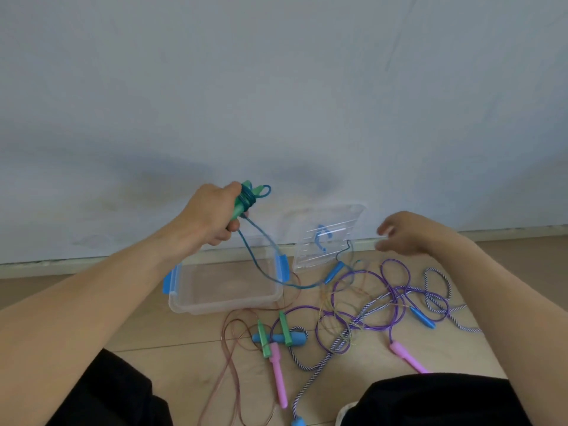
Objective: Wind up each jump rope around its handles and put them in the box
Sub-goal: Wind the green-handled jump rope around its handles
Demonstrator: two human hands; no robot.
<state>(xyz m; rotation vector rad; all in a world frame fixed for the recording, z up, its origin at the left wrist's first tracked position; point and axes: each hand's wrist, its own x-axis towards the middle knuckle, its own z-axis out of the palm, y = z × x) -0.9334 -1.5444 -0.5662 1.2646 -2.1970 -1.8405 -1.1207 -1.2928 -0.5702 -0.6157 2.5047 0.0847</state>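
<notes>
- The left hand (209,215) is raised above the floor (190,336), its fingers (226,233) clenching the green handles (242,204) of a jump rope; several turns of blue rope (249,198) are sitting wound around the handles just beyond the thumb, and a small loop is sticking out past them.
- The loose end of that blue rope is hanging down from the hand, crossing over the box (224,287) and trailing to the floor on the box's right.
- The clear box with blue latches is sitting on the floor near the wall (276,87), below the left hand; I cannot make out any rope lying inside it.
- Its clear lid (325,238) is leaning against the wall just right of the box.
- The right hand (412,233) is hovering above the tangle, fingers (385,231) loosely spread and gripping nothing; it is blurred.
- On the floor, right of the box and toward the person's legs, purple rope (362,302), striped rope (436,290) and a thin brownish rope (230,348) are lying tangled, with pink handles (278,373), blue handles (335,270) and a green pair (285,329) among them.
</notes>
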